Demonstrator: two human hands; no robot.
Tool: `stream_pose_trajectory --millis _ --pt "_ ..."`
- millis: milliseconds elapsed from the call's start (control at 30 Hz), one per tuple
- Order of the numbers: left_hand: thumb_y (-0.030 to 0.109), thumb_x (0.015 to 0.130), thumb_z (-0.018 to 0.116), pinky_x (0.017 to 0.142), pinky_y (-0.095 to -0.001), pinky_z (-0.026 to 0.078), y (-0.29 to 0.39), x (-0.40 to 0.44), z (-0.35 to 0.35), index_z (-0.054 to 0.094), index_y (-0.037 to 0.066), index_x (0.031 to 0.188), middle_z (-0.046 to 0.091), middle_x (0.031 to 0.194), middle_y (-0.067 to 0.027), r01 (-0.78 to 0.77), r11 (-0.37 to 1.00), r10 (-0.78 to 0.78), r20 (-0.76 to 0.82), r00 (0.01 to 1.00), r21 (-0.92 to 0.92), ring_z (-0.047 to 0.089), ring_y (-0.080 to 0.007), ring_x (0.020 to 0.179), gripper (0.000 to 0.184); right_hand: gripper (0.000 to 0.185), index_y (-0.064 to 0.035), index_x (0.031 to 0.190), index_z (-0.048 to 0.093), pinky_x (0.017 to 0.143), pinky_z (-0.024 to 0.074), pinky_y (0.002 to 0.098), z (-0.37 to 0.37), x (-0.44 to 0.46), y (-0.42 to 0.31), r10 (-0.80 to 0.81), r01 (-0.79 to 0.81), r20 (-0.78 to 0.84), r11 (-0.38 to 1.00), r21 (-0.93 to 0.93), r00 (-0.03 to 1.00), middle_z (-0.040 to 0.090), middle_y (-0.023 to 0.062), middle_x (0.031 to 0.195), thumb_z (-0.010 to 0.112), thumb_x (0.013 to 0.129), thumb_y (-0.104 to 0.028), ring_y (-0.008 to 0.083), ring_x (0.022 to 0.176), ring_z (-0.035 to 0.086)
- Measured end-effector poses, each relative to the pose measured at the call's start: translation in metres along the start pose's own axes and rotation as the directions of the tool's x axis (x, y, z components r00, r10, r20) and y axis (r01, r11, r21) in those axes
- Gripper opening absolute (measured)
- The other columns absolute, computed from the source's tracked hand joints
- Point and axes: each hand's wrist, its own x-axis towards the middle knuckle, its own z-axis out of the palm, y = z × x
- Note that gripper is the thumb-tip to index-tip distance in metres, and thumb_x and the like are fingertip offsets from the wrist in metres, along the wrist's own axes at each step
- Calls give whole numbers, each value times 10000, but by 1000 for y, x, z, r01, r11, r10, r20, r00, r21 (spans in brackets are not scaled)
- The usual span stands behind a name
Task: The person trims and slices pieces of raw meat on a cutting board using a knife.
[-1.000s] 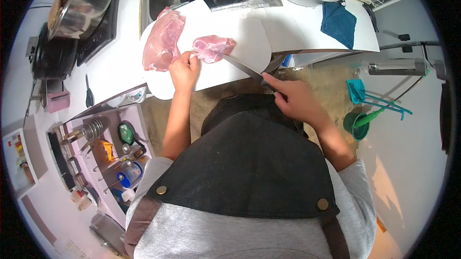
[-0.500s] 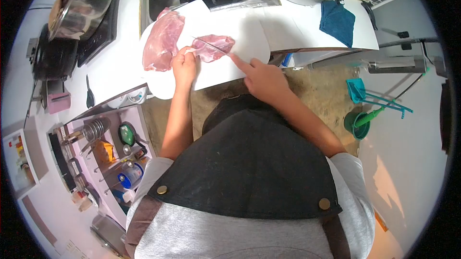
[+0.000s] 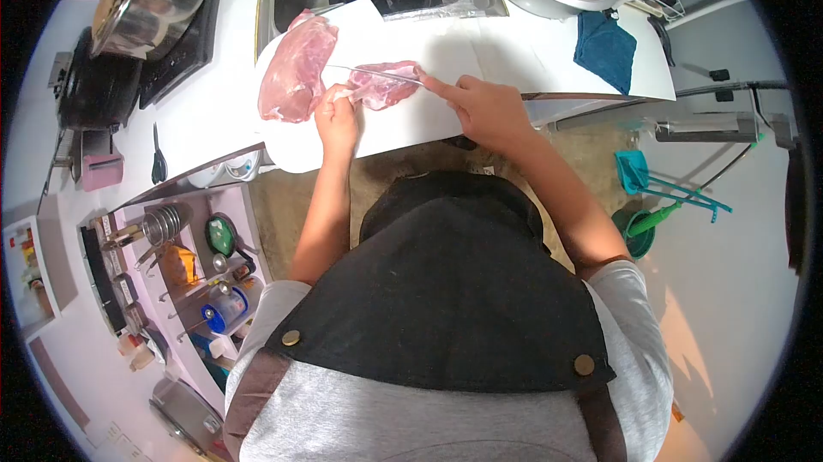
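At upper centre of frame, the small meat piece [image 3: 386,96], presumably soft and slippery, is best held by its left edge, where the left hand [image 3: 337,122] pinches it while the right hand [image 3: 490,112] grips the knife [image 3: 377,75].

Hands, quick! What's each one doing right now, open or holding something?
Left hand: closed, pinching the edge of the smaller meat piece.
Right hand: closed, holding the knife, index finger pointing forward.
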Motion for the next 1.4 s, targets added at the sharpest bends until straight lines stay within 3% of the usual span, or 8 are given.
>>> stream_pose_trajectory --millis 233,500,633,733,900,967,1067,1400 --pt "-9 848 381 448 -213 253 -9 6 -16 512 76 703 431 593 46 109 872 -179 -104 978 -477 358 -36 517 213 506 -351 1302 525 636 470 393 -35 -33 41 150 -147 79 988 -37 985 584 61 790 548 850 -125 275 732 604" --pt "2 880 404 466 -197 304 25 -4 -42 545 62 813 489 666 31 180 976 -189 -65 980 -123 396 -40 541 167 501 -344 1316 512 690 468 414 -23 -5 9 131 -132 25 989 67 991 604 93 824 551 861 -139 306 758 603" --pt "15 875 494 665 -242 441 29 5 -34 602 58 854 553 741 2 58 969 -70 44 997 242 549 -117 705 118 522 -340 1352 469 749 465 426 -3 -10 -1 228 -242 98 955 169 969 636 121 888 545 871 -152 327 805 615" --pt "30 878 478 779 -290 456 20 18 -15 559 74 830 570 817 -16 -575 727 470 339 815 375 528 -146 746 103 538 -330 1361 463 761 470 385 -4 -18 -4 321 -366 201 896 253 925 658 129 901 540 868 -129 303 819 631" --pt "19 849 464 753 -335 476 19 29 2 543 88 766 547 702 -39 306 745 121 571 812 -592 540 -171 679 133 527 -358 1371 431 783 488 453 3 -34 12 340 -390 191 810 438 921 658 181 978 538 882 -195 379 893 628" --pt "47 802 468 622 -351 451 20 38 -6 551 48 757 554 666 -76 419 748 2 634 774 -514 542 -181 618 94 527 -358 1369 434 780 487 450 0 -36 12 350 -388 170 797 462 921 658 181 976 539 880 -191 379 886 629" --pt "218 726 583 556 -339 440 49 37 -6 600 87 919 555 650 -80 -323 742 -55 534 844 588 558 -210 581 234 525 -359 1366 438 782 490 446 -1 -39 9 353 -415 219 802 429 910 661 178 966 541 879 -194 375 879 632" --pt "370 772 679 608 -413 492 48 31 0 626 78 981 635 681 -117 -371 602 24 448 894 707 628 -290 628 364 524 -316 1377 440 764 483 390 11 -44 3 327 -387 207 801 456 922 658 150 890 527 885 -156 303 809 627"
